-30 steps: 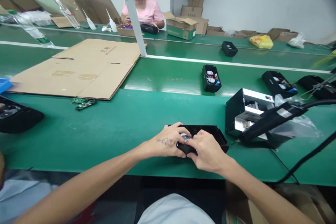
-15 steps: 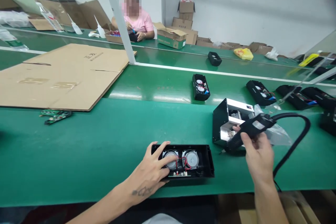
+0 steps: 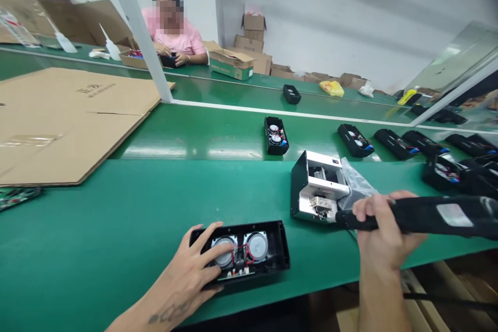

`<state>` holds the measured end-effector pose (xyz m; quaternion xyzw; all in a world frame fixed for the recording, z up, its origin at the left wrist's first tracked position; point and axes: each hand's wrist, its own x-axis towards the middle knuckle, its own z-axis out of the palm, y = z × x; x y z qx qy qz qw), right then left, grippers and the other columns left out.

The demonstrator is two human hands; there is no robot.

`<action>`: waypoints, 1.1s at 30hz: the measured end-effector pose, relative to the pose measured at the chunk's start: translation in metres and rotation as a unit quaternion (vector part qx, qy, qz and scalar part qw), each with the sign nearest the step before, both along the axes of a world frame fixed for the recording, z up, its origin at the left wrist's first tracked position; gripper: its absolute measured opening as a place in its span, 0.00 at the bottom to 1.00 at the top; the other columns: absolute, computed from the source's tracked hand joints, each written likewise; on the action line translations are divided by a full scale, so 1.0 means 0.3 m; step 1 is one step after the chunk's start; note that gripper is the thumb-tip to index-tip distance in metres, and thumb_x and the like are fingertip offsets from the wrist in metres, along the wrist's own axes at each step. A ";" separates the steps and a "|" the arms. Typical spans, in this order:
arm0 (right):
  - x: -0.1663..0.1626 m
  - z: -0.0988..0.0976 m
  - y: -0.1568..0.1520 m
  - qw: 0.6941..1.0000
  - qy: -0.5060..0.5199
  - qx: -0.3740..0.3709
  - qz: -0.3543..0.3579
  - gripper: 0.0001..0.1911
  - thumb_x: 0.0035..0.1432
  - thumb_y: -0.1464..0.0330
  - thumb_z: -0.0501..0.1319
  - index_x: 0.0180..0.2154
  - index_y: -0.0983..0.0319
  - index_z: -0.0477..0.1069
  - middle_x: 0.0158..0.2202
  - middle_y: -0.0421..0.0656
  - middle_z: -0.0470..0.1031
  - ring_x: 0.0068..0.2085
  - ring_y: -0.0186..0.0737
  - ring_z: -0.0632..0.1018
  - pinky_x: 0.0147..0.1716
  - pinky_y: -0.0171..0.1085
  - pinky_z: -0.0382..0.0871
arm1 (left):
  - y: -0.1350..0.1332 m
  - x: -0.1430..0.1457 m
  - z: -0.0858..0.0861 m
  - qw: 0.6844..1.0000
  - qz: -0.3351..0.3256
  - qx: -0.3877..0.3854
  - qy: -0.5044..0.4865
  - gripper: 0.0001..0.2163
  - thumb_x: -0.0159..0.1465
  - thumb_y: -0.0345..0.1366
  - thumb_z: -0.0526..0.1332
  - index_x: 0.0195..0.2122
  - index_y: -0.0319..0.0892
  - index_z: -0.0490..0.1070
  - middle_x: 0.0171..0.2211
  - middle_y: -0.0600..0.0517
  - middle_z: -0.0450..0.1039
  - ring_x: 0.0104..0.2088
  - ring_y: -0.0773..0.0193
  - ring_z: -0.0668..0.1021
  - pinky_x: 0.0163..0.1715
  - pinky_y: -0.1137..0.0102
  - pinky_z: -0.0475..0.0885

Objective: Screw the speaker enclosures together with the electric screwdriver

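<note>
A black speaker housing [image 3: 277,255] lies on the green bench in front of me, with two round speakers, red wires and a small circuit board inside. My left hand [image 3: 193,264] grips its left end, fingers spread over the rim and one reaching onto the left speaker. My right hand [image 3: 385,231] is wrapped around a black electric screwdriver [image 3: 420,215], held nearly level. The screwdriver's nose points left, at the front of a silver and black screw feeder [image 3: 326,188]. Whether its bit touches the feeder I cannot tell.
Several more speaker housings [image 3: 355,141] stand beyond the feeder and to the right. A clear plastic bag [image 3: 356,179] lies behind the feeder. Flat cardboard [image 3: 73,124] covers the left, near a white post [image 3: 146,41]. A person [image 3: 179,36] in pink works across the bench.
My right hand has swung the screwdriver from a tilted pose to nearly level, its nose now at the feeder's front. The view has turned right. My left hand stays on the speaker housing.
</note>
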<state>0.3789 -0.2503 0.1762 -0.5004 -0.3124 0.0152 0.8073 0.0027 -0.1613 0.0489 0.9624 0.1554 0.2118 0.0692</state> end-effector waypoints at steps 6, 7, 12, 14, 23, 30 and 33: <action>0.042 -0.017 0.091 0.996 -0.061 -0.060 -0.017 0.18 0.57 0.63 0.79 0.39 0.58 0.71 0.23 0.29 0.73 0.19 0.34 0.74 0.25 0.39 0.72 | 0.004 -0.004 -0.021 1.000 -0.004 -0.011 -0.011 0.19 0.65 0.56 0.77 0.31 0.49 0.76 0.61 0.57 0.80 0.77 0.42 0.57 0.78 0.48 0.31; 0.043 -0.024 0.102 0.995 -0.062 -0.077 -0.005 0.18 0.58 0.63 0.79 0.38 0.58 0.71 0.23 0.29 0.73 0.19 0.33 0.73 0.24 0.38 0.71 | 0.004 -0.004 -0.017 1.000 -0.004 -0.008 -0.007 0.19 0.65 0.56 0.77 0.31 0.49 0.77 0.60 0.57 0.81 0.77 0.42 0.58 0.79 0.49 0.32; 0.025 -0.023 0.089 0.979 -0.070 -0.175 0.080 0.16 0.58 0.64 0.79 0.36 0.58 0.73 0.20 0.31 0.72 0.17 0.33 0.71 0.21 0.37 0.68 | 0.003 0.005 0.021 1.000 0.002 0.001 -0.007 0.19 0.65 0.55 0.77 0.29 0.49 0.76 0.59 0.59 0.81 0.75 0.43 0.61 0.79 0.53 0.35; 0.010 -0.029 0.050 0.969 -0.067 -0.206 0.118 0.15 0.59 0.64 0.78 0.37 0.59 0.74 0.19 0.32 0.72 0.17 0.34 0.71 0.19 0.37 0.67 | 0.001 0.011 0.028 1.000 0.001 0.009 -0.014 0.19 0.64 0.56 0.77 0.29 0.49 0.76 0.58 0.59 0.81 0.74 0.43 0.62 0.79 0.53 0.36; -0.116 0.022 -0.159 0.973 0.003 -0.070 0.219 0.10 0.69 0.65 0.70 0.51 0.57 0.76 0.23 0.32 0.69 0.19 0.33 0.71 0.21 0.35 0.68 | -0.035 0.069 0.027 1.000 0.021 -0.005 -0.003 0.18 0.62 0.51 0.81 0.30 0.48 0.77 0.61 0.58 0.80 0.75 0.40 0.59 0.74 0.47 0.40; -0.324 0.033 -0.155 0.953 -0.023 -0.055 0.298 0.05 0.77 0.65 0.63 0.51 0.50 0.70 0.23 0.30 0.64 0.21 0.33 0.67 0.24 0.36 0.63 | -0.041 0.069 0.013 0.999 0.024 -0.045 0.005 0.16 0.64 0.49 0.80 0.33 0.48 0.76 0.63 0.59 0.79 0.77 0.42 0.58 0.75 0.47 0.38; -0.392 0.015 -0.139 0.951 0.003 -0.088 0.297 0.04 0.78 0.61 0.63 0.50 0.49 0.68 0.25 0.29 0.61 0.23 0.34 0.64 0.26 0.37 0.59 | -0.041 0.068 0.012 0.999 0.028 -0.041 0.006 0.17 0.64 0.50 0.80 0.32 0.48 0.77 0.62 0.58 0.79 0.77 0.40 0.58 0.75 0.46 0.39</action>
